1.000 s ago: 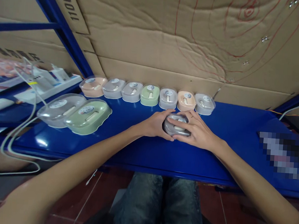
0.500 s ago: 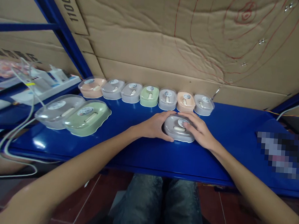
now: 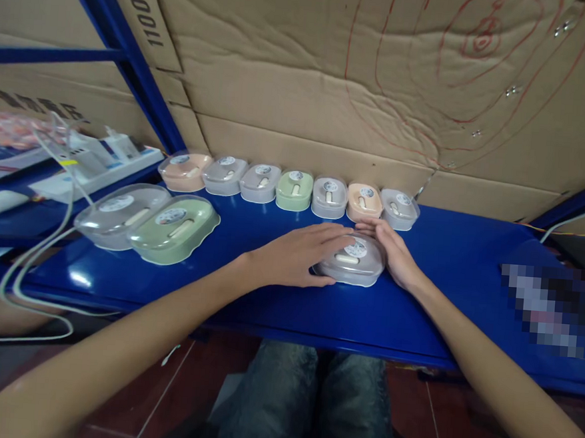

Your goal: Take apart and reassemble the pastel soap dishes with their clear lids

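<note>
A small grey plastic box (image 3: 363, 272) with a clear domed lid, a round label and a white pill-shaped piece sits on the blue table, between my two hands. My left hand (image 3: 305, 254) clasps its left side, thumb low at the front edge and fingers laid over the lid. Around the right and back of the same box curves my right hand (image 3: 393, 253), its fingers reaching along the far edge. Just behind stands a similar peach box (image 3: 364, 201), close to my right fingertips.
Several like boxes, among them a green one (image 3: 294, 191), line the cardboard wall (image 3: 282, 78). Left of my hands, a larger-looking green box (image 3: 176, 234) overlaps a grey one (image 3: 117, 217). White cables (image 3: 13, 273) hang at the left. A blurred-out item (image 3: 541, 310) lies right.
My left hand has shifted its fingers across the lid. My right fingers have moved off the lid's top to the back and right side. The box sits slightly nearer to me.
</note>
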A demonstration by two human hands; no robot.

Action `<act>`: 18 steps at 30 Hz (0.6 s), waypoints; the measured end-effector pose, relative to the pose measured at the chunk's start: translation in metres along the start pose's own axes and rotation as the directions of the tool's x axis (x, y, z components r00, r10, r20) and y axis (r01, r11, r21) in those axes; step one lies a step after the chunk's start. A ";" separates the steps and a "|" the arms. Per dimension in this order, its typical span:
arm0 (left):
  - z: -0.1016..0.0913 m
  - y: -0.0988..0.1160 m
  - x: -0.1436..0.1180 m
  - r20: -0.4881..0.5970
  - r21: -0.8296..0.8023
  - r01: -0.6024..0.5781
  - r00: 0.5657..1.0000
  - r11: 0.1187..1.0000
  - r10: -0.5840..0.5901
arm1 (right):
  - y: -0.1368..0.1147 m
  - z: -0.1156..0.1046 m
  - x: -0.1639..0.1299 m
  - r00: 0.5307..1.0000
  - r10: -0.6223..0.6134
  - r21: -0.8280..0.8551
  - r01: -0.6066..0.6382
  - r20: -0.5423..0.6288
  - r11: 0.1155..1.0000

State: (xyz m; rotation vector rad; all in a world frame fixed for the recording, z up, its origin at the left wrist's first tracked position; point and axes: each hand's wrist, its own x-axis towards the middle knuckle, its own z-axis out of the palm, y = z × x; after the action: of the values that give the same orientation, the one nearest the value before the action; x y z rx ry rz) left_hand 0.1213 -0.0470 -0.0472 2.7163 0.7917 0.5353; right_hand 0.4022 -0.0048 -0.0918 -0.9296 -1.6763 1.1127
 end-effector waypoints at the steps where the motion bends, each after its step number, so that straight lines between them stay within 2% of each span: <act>1: -0.001 0.002 -0.006 0.002 0.033 0.014 1.000 0.999 -0.014 | 0.002 0.000 0.001 1.000 0.012 0.041 -0.012 -0.006 0.999; 4: -0.003 0.012 -0.031 -0.031 0.142 0.076 0.997 0.987 -0.072 | 0.005 -0.001 0.004 1.000 0.020 0.106 -0.018 -0.013 0.994; 8: -0.010 0.028 -0.071 -0.104 0.313 0.178 0.983 0.933 -0.153 | 0.006 0.000 0.006 1.000 0.006 0.110 -0.005 -0.007 0.994; 13: -0.015 0.039 -0.112 -0.236 0.479 0.340 0.938 0.809 -0.255 | 0.008 0.001 0.007 1.000 -0.002 0.102 0.004 -0.017 0.995; 18: -0.017 0.039 -0.136 -0.349 0.541 0.449 0.889 0.711 -0.296 | 0.007 0.002 0.007 1.000 -0.023 0.029 0.023 0.005 0.999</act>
State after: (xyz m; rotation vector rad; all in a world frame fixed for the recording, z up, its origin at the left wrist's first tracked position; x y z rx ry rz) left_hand 0.0259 -0.1524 -0.0553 2.9200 1.8271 0.5898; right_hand 0.3992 0.0035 -0.0966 -0.8875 -1.6667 1.1222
